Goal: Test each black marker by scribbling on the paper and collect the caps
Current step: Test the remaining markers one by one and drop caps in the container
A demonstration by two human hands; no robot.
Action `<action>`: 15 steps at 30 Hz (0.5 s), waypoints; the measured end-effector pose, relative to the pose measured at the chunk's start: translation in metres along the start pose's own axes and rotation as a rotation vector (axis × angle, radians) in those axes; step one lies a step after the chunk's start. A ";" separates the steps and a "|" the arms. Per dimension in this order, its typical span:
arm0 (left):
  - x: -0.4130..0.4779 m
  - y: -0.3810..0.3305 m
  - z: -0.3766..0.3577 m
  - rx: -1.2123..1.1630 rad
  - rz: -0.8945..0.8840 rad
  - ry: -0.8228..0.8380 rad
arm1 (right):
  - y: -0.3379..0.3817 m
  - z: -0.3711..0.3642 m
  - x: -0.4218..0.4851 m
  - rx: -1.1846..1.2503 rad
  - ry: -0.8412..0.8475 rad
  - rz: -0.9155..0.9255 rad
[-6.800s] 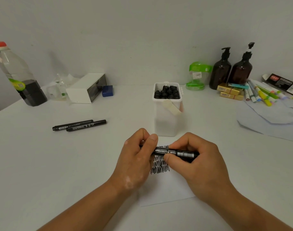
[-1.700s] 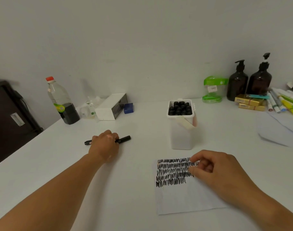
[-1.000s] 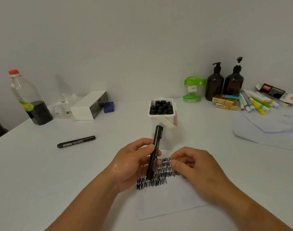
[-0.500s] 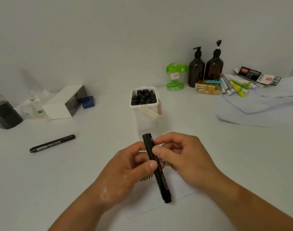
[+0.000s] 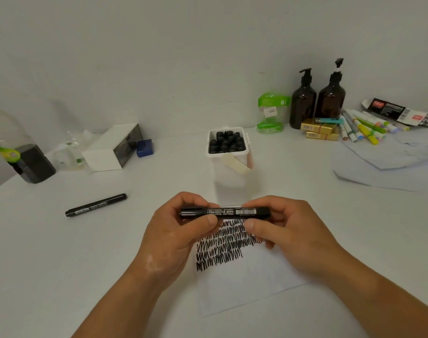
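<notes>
Black marker [image 5: 96,205] lying flat on the table [image 5: 49,252], well left of the hands. Next, left hand [image 5: 176,230], thumb and fingers curled round the left end of a second marker [image 5: 226,212], held level and crosswise just above the paper [image 5: 244,284]. Right behind, white tub [image 5: 228,176], filled to the rim with black round tops. Paper flat on the table, upper part thick with black scribbles [image 5: 222,247]. Over on the right, right hand [image 5: 288,230] pinching the second marker's other end between thumb and fingers.
</notes>
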State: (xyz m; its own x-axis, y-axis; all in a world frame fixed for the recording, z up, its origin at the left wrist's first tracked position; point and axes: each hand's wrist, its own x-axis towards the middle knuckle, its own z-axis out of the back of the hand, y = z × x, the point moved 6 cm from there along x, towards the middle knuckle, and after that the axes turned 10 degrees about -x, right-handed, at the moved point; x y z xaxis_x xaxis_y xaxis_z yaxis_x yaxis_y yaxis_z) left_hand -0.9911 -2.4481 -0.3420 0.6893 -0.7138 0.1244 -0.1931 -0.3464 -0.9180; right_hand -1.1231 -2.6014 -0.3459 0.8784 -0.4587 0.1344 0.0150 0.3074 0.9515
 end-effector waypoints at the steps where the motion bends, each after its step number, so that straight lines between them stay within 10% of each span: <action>1: 0.000 -0.002 0.001 0.113 -0.020 -0.013 | 0.001 0.003 0.000 0.022 -0.009 0.002; 8: -0.013 -0.001 -0.022 0.927 -0.205 0.197 | 0.002 0.003 0.000 0.101 0.003 -0.003; 15: -0.023 0.007 -0.046 1.083 -0.235 0.412 | 0.004 -0.015 -0.005 0.028 0.091 0.011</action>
State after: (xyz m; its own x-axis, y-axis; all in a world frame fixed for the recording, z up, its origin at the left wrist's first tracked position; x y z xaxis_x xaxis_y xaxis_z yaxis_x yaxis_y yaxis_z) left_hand -1.0410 -2.4624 -0.3343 0.3133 -0.9126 0.2629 0.7377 0.0595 -0.6725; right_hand -1.1197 -2.5853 -0.3468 0.9182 -0.3772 0.1207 -0.0076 0.2879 0.9576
